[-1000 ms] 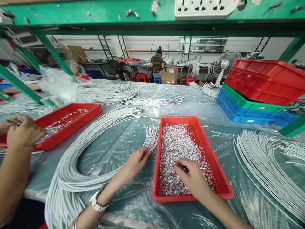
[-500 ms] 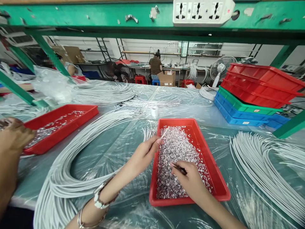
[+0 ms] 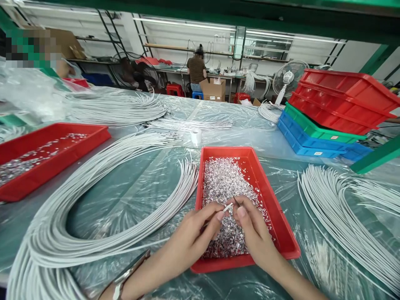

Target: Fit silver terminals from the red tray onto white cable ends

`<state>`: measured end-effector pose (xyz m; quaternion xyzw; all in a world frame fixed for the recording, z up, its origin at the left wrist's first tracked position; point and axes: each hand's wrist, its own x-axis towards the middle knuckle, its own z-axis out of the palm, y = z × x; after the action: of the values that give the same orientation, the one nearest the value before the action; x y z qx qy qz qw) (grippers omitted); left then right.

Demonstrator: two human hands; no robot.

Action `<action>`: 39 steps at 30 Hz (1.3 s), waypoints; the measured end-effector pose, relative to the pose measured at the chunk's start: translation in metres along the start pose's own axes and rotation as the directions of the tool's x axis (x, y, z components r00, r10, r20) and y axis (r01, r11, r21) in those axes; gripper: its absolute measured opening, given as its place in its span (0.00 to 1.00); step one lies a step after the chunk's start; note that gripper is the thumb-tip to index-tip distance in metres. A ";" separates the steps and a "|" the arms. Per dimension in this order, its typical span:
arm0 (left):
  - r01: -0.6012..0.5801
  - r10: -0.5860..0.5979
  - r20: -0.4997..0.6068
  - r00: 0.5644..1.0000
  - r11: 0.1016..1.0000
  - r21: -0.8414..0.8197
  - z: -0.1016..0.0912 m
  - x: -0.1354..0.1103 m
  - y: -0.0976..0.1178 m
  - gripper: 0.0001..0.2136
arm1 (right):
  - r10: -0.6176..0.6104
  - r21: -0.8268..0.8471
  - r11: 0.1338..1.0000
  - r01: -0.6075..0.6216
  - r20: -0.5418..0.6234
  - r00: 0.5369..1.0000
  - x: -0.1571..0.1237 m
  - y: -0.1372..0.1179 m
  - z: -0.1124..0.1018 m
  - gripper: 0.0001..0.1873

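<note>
While your left hand (image 3: 190,233) pinches the white wire end (image 3: 227,207) over the red tray (image 3: 281,227), your right hand (image 3: 254,231) grips tweezers (image 3: 236,201) at its 3 o'clock; next, seat a metal terminal (image 3: 223,179) precisely.

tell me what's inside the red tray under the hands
The red tray holds a heap of small silvery metal pieces; the left hand and right hand cover its near part.

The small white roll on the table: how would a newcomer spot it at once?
Start at the red plastic tray of silver bits under both hands. Just beyond its far left corner, the small white roll stands alone on the clear plastic sheet: a short cylinder among long thin white cables.
</note>
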<state>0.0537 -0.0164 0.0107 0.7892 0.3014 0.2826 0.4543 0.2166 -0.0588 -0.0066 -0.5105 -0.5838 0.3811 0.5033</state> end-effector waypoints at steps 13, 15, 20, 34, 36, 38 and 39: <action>0.006 -0.013 -0.038 0.999 0.984 -0.181 -0.001 -0.008 -0.014 0.05 | 0.015 -0.053 0.999 -0.010 0.088 0.996 -0.004 -0.006 0.001 0.12; 0.002 -0.010 -0.032 0.999 0.971 -0.238 0.000 -0.007 -0.015 0.07 | -0.009 -0.066 0.998 0.014 0.072 0.997 -0.005 -0.006 0.001 0.10; 0.039 -0.033 0.022 0.999 0.939 -0.342 -0.001 -0.005 -0.012 0.11 | -0.125 -0.121 0.985 0.126 0.015 0.992 -0.003 -0.006 -0.001 0.04; 0.082 -0.069 0.049 0.996 0.923 -0.377 0.000 -0.006 -0.012 0.13 | -0.151 -0.215 0.964 0.155 0.036 0.988 -0.002 -0.007 0.003 0.02; 0.073 -0.061 0.044 0.997 0.926 -0.370 0.000 -0.006 -0.012 0.12 | -0.128 -0.214 0.967 0.137 0.056 0.990 -0.001 -0.007 0.003 0.03; 0.061 -0.054 0.031 0.998 0.931 -0.361 0.000 -0.006 -0.012 0.12 | -0.107 -0.214 0.969 0.121 0.077 0.991 -0.001 -0.008 0.003 0.03; 0.053 -0.047 0.024 0.999 0.933 -0.356 0.000 -0.006 -0.012 0.12 | -0.103 -0.214 0.970 0.119 0.084 0.991 0.000 -0.008 0.003 0.03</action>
<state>0.0473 -0.0160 -0.0010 0.6881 0.2618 0.3148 0.5991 0.2117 -0.0604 0.0001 -0.5152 -0.6675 0.3040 0.4434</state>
